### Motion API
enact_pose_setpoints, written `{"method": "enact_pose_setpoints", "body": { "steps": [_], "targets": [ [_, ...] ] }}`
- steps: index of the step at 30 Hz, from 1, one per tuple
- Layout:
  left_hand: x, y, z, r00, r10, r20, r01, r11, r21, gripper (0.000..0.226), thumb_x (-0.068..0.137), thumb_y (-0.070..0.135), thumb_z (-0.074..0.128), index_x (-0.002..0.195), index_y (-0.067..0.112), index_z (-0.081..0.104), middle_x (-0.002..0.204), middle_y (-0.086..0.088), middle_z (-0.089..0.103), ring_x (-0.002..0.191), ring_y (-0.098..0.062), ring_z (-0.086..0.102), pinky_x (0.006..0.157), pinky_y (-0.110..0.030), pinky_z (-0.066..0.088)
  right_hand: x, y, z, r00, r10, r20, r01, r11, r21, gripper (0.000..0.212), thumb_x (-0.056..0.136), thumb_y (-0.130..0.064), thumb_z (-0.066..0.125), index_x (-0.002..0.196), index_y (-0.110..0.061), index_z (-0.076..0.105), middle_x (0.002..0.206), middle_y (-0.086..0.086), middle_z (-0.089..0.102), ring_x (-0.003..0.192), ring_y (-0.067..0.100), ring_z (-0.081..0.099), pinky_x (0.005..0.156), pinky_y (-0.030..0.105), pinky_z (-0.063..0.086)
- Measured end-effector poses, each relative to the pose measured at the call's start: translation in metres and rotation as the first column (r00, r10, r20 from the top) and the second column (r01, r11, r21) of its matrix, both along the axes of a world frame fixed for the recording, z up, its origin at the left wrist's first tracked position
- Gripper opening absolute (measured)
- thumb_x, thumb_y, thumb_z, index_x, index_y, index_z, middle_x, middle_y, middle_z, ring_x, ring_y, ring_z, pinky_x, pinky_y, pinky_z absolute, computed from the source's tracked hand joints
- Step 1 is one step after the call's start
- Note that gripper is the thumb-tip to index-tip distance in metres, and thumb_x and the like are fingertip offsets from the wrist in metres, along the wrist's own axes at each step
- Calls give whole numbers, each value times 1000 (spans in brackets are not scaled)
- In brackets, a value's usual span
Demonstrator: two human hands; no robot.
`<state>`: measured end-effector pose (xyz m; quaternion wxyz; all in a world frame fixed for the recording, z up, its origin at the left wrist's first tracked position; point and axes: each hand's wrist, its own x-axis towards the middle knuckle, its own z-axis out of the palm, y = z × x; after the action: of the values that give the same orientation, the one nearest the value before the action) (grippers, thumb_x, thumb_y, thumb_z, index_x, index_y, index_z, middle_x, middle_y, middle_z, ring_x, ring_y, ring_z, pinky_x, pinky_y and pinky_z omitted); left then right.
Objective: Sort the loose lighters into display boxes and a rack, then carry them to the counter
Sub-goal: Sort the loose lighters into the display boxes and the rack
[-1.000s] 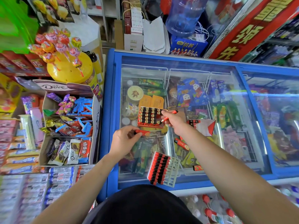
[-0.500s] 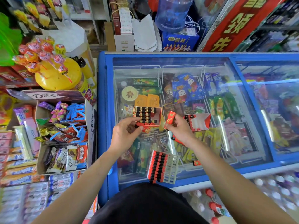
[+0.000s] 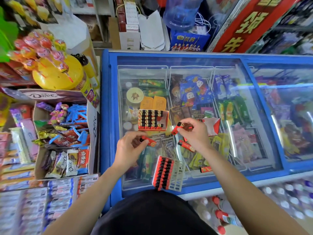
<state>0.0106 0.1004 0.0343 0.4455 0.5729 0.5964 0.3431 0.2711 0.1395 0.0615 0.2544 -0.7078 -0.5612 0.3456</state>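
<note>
On a blue-framed freezer lid (image 3: 191, 62), a part-filled rack (image 3: 167, 174) is set near the front, an orange display box (image 3: 152, 120) further back. Between them, a red lighter (image 3: 149, 141) is pinched by the left hand (image 3: 128, 149), a second lighter (image 3: 177, 128) by the right hand (image 3: 195, 135).

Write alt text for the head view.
The left hand holds a red lighter, the right hand a second lighter, above a glass-topped freezer. An orange display box, a part-filled rack and a loose lighter lie on the glass.
</note>
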Motion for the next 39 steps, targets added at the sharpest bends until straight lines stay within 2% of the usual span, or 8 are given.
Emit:
{"method": "enact_pose_setpoints", "body": {
  "steps": [6, 9, 13, 17, 23, 26, 31, 39],
  "targets": [
    [-6, -9, -9, 1000, 2, 11, -2, 1000, -30, 19, 86, 18, 79, 102, 27, 73, 88, 13, 70, 77, -10, 66, 70, -17, 54, -10, 7, 2, 1000, 15, 0, -15, 999, 32, 19, 88, -17, 74, 106, -21, 71, 72, -4, 61, 64, 4, 55, 70, 20, 48],
    [-11, -13, -14, 1000, 14, 2, -14, 999, -41, 22, 85, 19, 79, 100, 33, 70, 86, 11, 69, 76, -11, 65, 70, -20, 55, -16, 18, 6, 990, 29, -135, -44, 994, -104, 18, 93, -11, 66, 107, -23, 65, 72, 6, 71, 62, 12, 65, 60, 29, 53],
    [-15, -18, -19, 1000, 28, -2, -28, 998, -62, 20, 85, 21, 79, 98, 33, 71, 84, 11, 70, 75, -10, 66, 70, -23, 56, -21, 37, 5, 957, -1, -289, -83, 957, -278, 10, 94, -12, 64, 102, -7, 66, 82, 20, 71, 63, 23, 65, 55, 32, 52],
    [-22, -23, -27, 1000, 16, 5, -16, 995, -94, 18, 86, 24, 79, 101, 31, 72, 84, 12, 70, 70, -11, 69, 68, -34, 61, -26, 54, -4, 959, 276, 64, -254, 938, -237, 3, 95, -19, 63, 98, -17, 62, 78, 5, 72, 59, 19, 67, 51, 33, 53],
    [-29, -30, -36, 999, 40, 1, -39, 995, -96, 18, 84, 25, 81, 100, 28, 73, 83, 12, 70, 68, -12, 70, 66, -38, 62, -39, 76, -11, 733, 526, 432, -495, 848, -193, 14, 90, -26, 71, 101, -19, 63, 86, -3, 69, 76, 11, 63, 76, 36, 55],
    [-30, -31, -37, 998, 45, -32, -47, 995, -87, 19, 83, 25, 82, 99, 28, 74, 84, 13, 70, 73, -12, 68, 70, -34, 60, -46, 75, -15, 721, 512, 467, -512, 848, -138, 12, 91, -20, 70, 102, -15, 67, 98, 5, 74, 84, 18, 69, 83, 36, 58],
    [-29, -31, -31, 999, 44, -22, -45, 995, -87, 19, 83, 24, 82, 99, 30, 74, 85, 14, 70, 73, -10, 68, 70, -34, 61, -50, 71, -27, 724, 492, 484, -509, 854, -106, 9, 92, -14, 69, 99, -8, 71, 90, 8, 75, 81, 21, 71, 81, 39, 60],
    [-20, -20, -17, 1000, 4, -6, -4, 997, -82, 16, 85, 22, 80, 99, 29, 75, 83, 14, 70, 73, -10, 67, 69, -32, 60, -34, 29, -21, 881, 359, 308, -397, 915, 68, 30, 90, -7, 70, 120, -12, 71, 103, 1, 76, 86, 5, 68, 91, 28, 57]
  ]
}}
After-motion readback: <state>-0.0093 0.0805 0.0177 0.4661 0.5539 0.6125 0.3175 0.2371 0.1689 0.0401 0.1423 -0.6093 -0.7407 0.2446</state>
